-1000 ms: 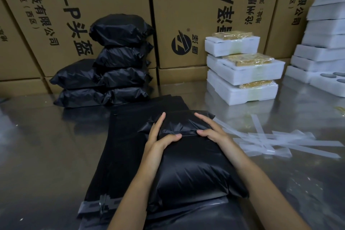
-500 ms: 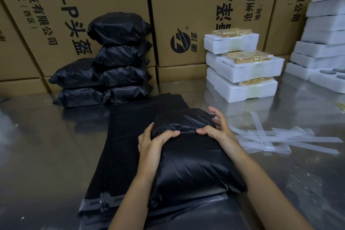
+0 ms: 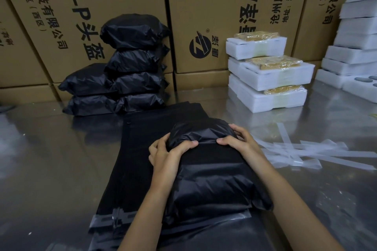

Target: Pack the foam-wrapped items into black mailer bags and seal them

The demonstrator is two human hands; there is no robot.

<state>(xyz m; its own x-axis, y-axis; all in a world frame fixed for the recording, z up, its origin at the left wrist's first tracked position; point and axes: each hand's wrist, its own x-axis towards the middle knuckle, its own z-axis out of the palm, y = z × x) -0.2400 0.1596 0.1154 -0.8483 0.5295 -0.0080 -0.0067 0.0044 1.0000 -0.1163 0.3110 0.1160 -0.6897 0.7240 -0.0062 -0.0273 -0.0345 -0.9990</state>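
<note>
Here the filled black plastic mailer bag (image 3: pixel 212 171) lies on a pile of flat black bags (image 3: pixel 142 149) on the shiny metal surface (image 3: pixel 51 159); the left hand (image 3: pixel 165 154) and the right hand (image 3: pixel 238 140) both grasp its far end, fingers curled over the folded flap. Behind stand sealed black bags (image 3: pixel 126 71) and white foam-wrapped items (image 3: pixel 269 79).

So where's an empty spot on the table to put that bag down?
Bare table lies left of the flat black bags, in front of the stack of sealed bags. Right is crowded: clear strips, foam-wrapped items. Both hands, left hand and right hand, grip the filled bag.
</note>
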